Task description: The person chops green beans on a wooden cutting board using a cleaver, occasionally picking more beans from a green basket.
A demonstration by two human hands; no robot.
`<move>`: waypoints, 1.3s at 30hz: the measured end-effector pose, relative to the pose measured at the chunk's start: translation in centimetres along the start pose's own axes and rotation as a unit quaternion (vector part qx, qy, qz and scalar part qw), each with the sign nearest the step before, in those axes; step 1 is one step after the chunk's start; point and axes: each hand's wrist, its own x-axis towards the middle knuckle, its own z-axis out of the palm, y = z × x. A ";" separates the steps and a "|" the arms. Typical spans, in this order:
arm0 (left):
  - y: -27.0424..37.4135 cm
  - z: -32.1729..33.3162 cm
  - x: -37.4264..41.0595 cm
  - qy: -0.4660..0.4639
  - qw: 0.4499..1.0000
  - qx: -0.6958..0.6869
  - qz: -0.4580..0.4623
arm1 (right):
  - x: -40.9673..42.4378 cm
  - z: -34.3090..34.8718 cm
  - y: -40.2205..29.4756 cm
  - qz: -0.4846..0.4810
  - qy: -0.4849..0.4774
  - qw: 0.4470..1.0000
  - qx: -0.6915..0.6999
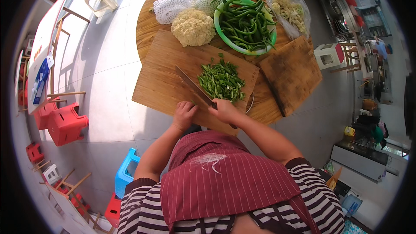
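Note:
My right hand (225,112) is closed around the handle of a kitchen knife (194,85), whose blade lies over the wooden cutting board (159,68). Just right of the blade is a heap of chopped green peppers (222,79). My left hand (185,113) rests at the board's near edge, fingers curled, with a small green bit at the fingertips; whether it grips more is hidden. Beyond the board, a green-rimmed bowl (276,35) holds long whole green peppers (245,22). A cauliflower head (193,27) sits at the board's far edge, left of the bowl.
Foam-net-wrapped heads (172,6) stand at the back of the round wooden table (146,22). A plastic bag of cauliflower pieces (289,13) lies right of the bowl. A second, dark-stained board (292,71) overhangs the table's right side. A blue stool (126,172) stands left behind me.

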 end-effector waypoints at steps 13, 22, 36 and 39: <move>0.5 0.8 -0.3 0.048 0.998 0.013 -0.024 | -4.8 2.2 1.5 -0.017 -0.037 0.999 -0.025; 0.9 0.5 0.2 -0.039 0.997 0.051 -0.050 | 2.3 0.8 0.9 -0.036 -0.030 0.999 0.019; 0.6 1.5 23.5 0.076 0.995 0.017 -0.066 | -7.8 -5.9 6.2 0.114 0.043 0.938 0.324; -2.1 3.2 30.5 -0.037 0.991 0.066 -0.111 | -9.5 -5.6 6.5 0.126 -0.017 0.943 0.309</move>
